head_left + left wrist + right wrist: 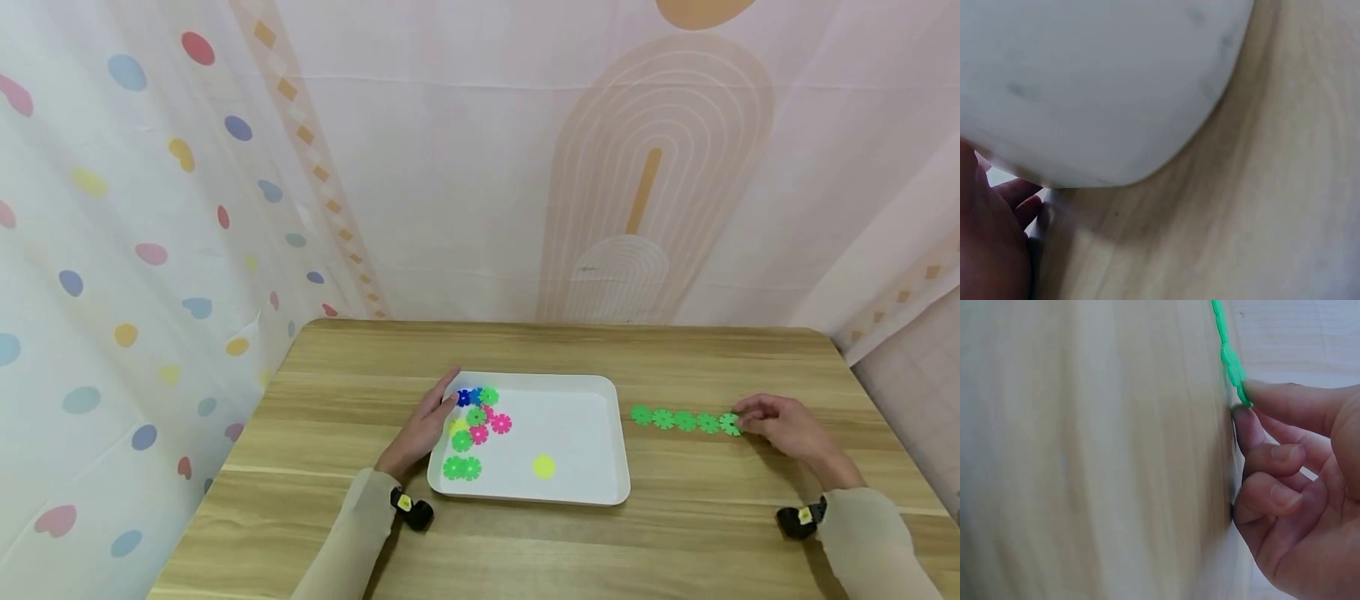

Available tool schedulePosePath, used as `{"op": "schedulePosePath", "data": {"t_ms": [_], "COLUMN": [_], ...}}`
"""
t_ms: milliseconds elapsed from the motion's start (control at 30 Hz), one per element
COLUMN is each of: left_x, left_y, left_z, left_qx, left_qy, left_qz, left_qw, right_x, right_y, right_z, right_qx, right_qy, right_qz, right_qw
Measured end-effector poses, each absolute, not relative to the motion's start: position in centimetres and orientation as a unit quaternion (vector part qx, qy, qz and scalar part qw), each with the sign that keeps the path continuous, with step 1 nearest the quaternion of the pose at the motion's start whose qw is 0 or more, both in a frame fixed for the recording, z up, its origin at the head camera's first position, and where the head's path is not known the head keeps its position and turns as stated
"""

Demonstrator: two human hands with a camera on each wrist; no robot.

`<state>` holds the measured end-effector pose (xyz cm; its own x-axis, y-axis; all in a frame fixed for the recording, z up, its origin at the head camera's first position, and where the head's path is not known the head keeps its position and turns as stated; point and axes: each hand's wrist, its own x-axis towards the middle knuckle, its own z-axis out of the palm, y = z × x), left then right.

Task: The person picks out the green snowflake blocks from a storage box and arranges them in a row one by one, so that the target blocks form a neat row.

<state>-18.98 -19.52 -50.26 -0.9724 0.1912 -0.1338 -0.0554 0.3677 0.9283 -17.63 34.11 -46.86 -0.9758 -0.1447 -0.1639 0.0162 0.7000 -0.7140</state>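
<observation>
My left hand [425, 423] grips the white tray [577, 417] at its left side, thumb over the rim and fingers along the outer wall. In the left wrist view, the tray's pale outer surface [1097, 94] fills the upper part, beside part of the hand [997, 244]. Off to the tray's right, a row of several linked green notched discs [684, 421] lies along the table. My right hand [787, 429] pinches the row's right end disc [729, 424] between thumb and forefinger; the right wrist view shows this green edge [1235, 369] at the fingertips, the other fingers curled.
Inside the tray's left part lie green discs [462, 468], pink discs [501, 423] and blue discs [464, 397]. A yellow round piece [543, 467] sits near the tray's front middle. The wooden table [525, 550] ends at a patterned curtain [465, 167] behind.
</observation>
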Motion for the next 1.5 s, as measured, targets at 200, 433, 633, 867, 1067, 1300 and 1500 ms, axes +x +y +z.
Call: {"op": "schedulePosePath", "data": {"t_ms": [200, 433, 633, 867, 1067, 1300, 1500], "left_x": [-19.0, -19.0, -19.0, -19.0, -19.1, -19.2, -19.4], "left_y": [-19.5, -19.5, -19.5, -19.6, -19.7, -19.7, -19.7], "left_z": [-50.3, -50.3, -50.3, -50.3, -50.5, -50.6, -50.5], "left_qx": [0.04, 0.035, 0.037, 0.041, 0.051, 0.051, 0.047], "left_qy": [0.817, 0.818, 0.823, 0.825, 0.822, 0.82, 0.818], "left_qz": [0.564, 0.564, 0.557, 0.553, 0.557, 0.562, 0.564], "left_qw": [0.111, 0.111, 0.107, 0.105, 0.103, 0.1, 0.103], "right_x": [-17.8, -17.8, -17.8, -17.8, -18.4, -20.1, -21.5], "right_y": [34.0, 34.1, 34.0, 34.0, 33.4, 30.7, 27.2], "right_z": [-46.9, -47.1, -47.1, -46.8, -45.8, -43.7, -42.5], "right_qx": [-0.04, -0.04, -0.038, -0.03, -0.024, -0.07, -0.087], "right_qy": [0.924, 0.928, 0.924, 0.914, 0.902, 0.907, 0.894], "right_qz": [-0.37, -0.361, -0.371, -0.391, -0.412, -0.397, -0.421], "right_qw": [0.092, 0.086, 0.086, 0.102, 0.123, 0.12, 0.13]}}
